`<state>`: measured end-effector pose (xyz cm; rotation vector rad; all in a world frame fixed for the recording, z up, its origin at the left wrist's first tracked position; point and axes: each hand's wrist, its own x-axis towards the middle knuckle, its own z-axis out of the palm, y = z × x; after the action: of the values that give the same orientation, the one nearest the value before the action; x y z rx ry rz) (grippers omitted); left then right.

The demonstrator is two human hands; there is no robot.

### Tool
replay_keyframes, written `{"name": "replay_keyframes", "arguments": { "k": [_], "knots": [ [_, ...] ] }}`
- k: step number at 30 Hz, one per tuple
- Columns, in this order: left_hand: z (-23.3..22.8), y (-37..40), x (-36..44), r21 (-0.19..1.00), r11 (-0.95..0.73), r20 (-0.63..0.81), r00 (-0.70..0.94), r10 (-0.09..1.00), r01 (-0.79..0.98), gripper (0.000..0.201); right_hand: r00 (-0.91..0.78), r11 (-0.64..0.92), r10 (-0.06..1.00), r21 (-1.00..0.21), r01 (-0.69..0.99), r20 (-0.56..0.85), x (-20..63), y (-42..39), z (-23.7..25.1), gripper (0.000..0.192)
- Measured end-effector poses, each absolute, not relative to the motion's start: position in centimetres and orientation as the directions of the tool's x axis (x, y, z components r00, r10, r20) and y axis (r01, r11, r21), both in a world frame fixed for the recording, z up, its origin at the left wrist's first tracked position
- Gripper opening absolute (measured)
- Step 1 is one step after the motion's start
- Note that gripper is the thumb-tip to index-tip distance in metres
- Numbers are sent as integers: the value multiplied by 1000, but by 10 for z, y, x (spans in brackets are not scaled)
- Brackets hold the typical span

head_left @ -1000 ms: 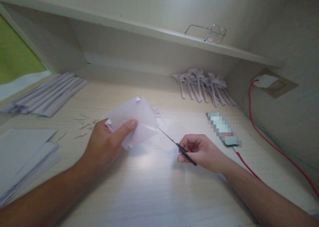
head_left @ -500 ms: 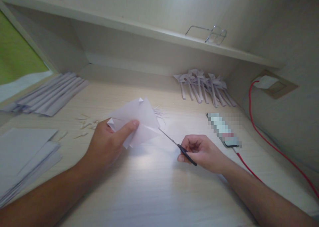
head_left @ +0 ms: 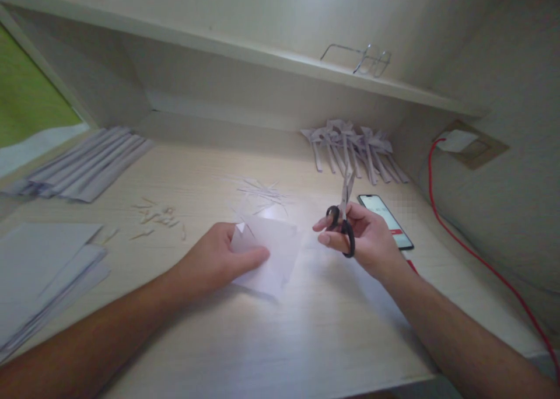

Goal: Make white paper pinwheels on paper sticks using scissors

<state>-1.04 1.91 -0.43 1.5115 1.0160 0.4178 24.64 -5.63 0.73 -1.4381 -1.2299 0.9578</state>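
While the pale wooden surface [head_left: 196, 355] carries nearly everything, a shelf [head_left: 210, 41] runs above its back edge; at left sit a stack of paper [head_left: 48, 265] and, behind it, rolled paper tubes [head_left: 87, 165], and at back right a row of pinwheel-like paper pieces [head_left: 336, 133]. Left hand [head_left: 219, 256] has its grip pinched on the white sheet [head_left: 280, 235], thumb on top, held over the middle of the surface, one corner folded over. Right hand [head_left: 374, 241] has its grip loosely around the scissors [head_left: 345, 200], fingers at the black loops, blades pointing up and away, apart from the sheet. Looks like a trimming step, sheet in hand, blades not on paper. Another cut would call for swinging the blades round to the edge and seating the fingers in the loops; a fold would need the scissors out of the way first. Hard to see: phone [head_left: 380, 205] partly behind the right hand, pixelated patch beside it; left fingers are under the sheet; blades blur against the pinwheel stems, can't tell if fully closed; thin slivers [head_left: 265, 193] tangle past the sheet, can't count; small pale bits [head_left: 160, 217] left of them too fuzzy to identify
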Motion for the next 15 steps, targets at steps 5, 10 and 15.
{"name": "replay_keyframes", "arguments": {
  "k": [5,10,15],
  "knots": [
    [-5,12,-9,929,91,-328,680,655,359,13,24,-21,1000,-960,278,-15,221,-62,19,24],
    [0,18,-10,953,121,-267,584,766,277,13,97,-38,995,-969,245,-14,213,-60,10,27],
    [-4,24,-7,982,164,-110,420,901,-94,27,185,-116,978,-991,72,-101,206,-55,-2,36]
  ]
}}
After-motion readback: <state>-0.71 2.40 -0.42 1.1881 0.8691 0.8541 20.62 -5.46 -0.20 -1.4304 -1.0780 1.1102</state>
